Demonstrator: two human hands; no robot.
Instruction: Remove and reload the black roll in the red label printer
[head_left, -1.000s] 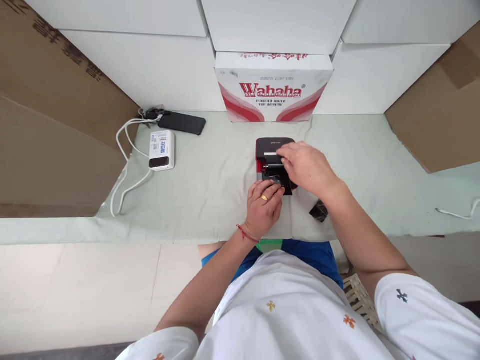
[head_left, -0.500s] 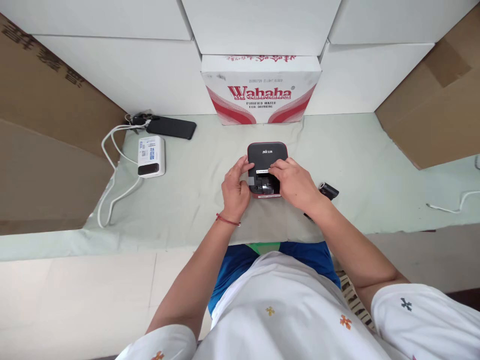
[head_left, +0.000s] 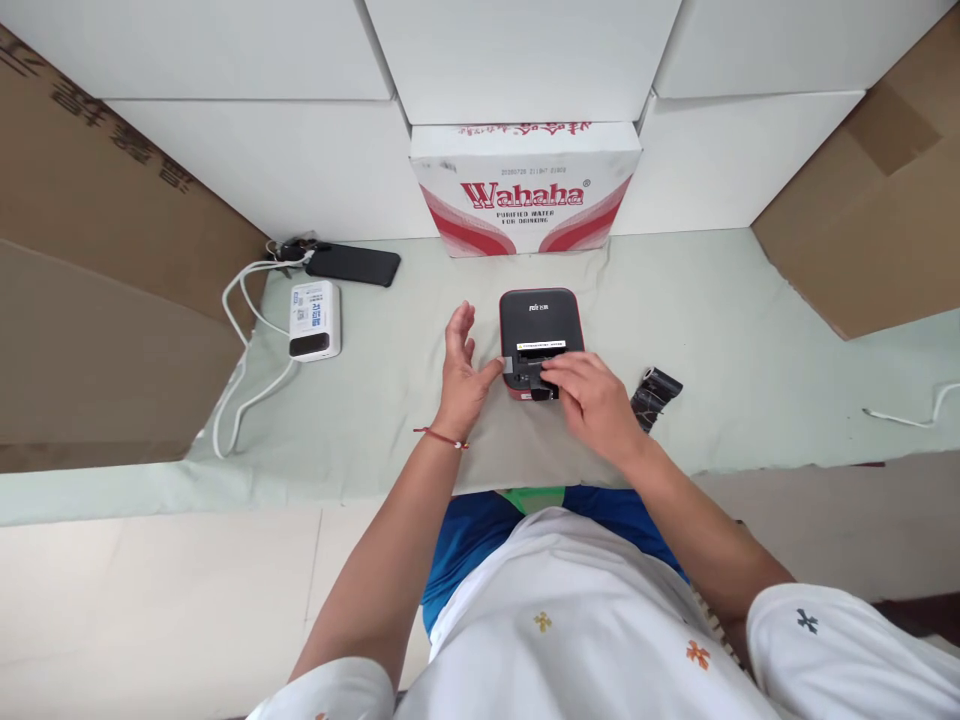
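A small black and red label printer (head_left: 538, 318) lies lid-shut on the pale green cloth (head_left: 712, 330) in front of me. My left hand (head_left: 463, 375) is beside its left edge, fingers stretched up and apart, thumb touching the printer's side. My right hand (head_left: 591, 398) rests over the printer's near edge, with curled fingers pressing on its front slot. A white label strip shows on the lid. A small dark roll (head_left: 655, 392) lies on the cloth just right of my right hand.
A Wahaha water carton (head_left: 525, 190) stands behind the printer among white boxes. At the left lie a white power bank (head_left: 314, 319) with white cable, a black phone (head_left: 352, 265) and keys. Brown cardboard flanks both sides. Another white cable (head_left: 900, 417) lies at far right.
The printer's lid went from open to shut. My left hand moved from below the printer to its left side and spread its fingers. My right hand slid down to the near edge.
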